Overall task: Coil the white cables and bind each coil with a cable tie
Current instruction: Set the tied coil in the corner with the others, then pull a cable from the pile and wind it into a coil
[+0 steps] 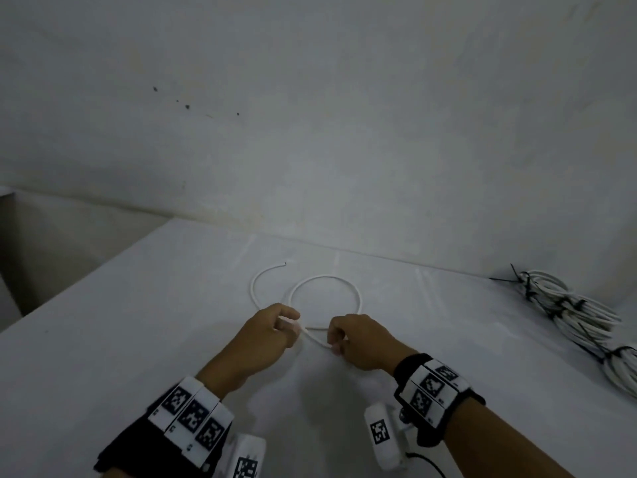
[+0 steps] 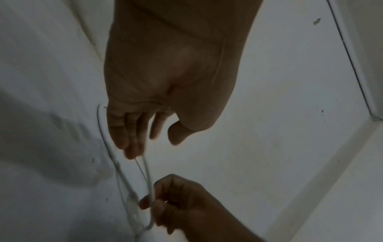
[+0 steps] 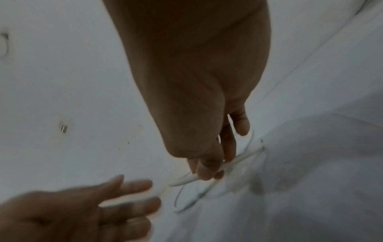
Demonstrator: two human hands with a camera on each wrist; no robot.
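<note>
- A thin, smooth white cable (image 1: 325,291) lies on the matte white tabletop (image 1: 138,322), curled into one round loop, with a loose arc ending in a dark tip beyond it.
- The left hand (image 1: 265,336) is at the loop's crossing; its fingers (image 2: 128,135) look loosely extended, and blur hides whether they grip the cable.
- The right hand (image 1: 358,339) pinches the cable just beside the left, fingers (image 3: 207,168) curled together around it.
- Finished coils (image 1: 568,312) bound with black cable ties (image 1: 524,281) are heaped at the right, partly cut off by the edge.
</note>
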